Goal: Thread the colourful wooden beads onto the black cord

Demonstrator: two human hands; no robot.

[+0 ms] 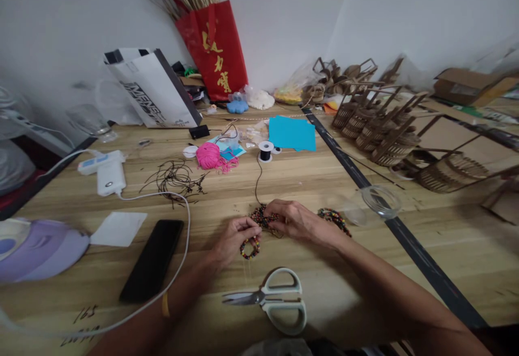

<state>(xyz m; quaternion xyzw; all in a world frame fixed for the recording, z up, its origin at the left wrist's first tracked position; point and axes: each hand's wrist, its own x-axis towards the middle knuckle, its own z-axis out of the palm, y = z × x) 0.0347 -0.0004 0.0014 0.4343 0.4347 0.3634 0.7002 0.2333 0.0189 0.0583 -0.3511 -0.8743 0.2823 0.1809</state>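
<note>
Pale wood with soft streaks makes up your table top (227, 199), and a plain light wall (284, 26) stands behind. Your left hand (237, 238) has finger and thumb pinched together on the top of a small bead ring (249, 257), right in front of you. It is round, with tiny red, yellow and black beads — thin pale threads trail below. Your right hand (298, 219) has its fingertips at a dark, mixed bead pile (259, 216) just beside — I cannot tell if they grip any beads. Scissors (258, 297) lie nearer to you.
</note>
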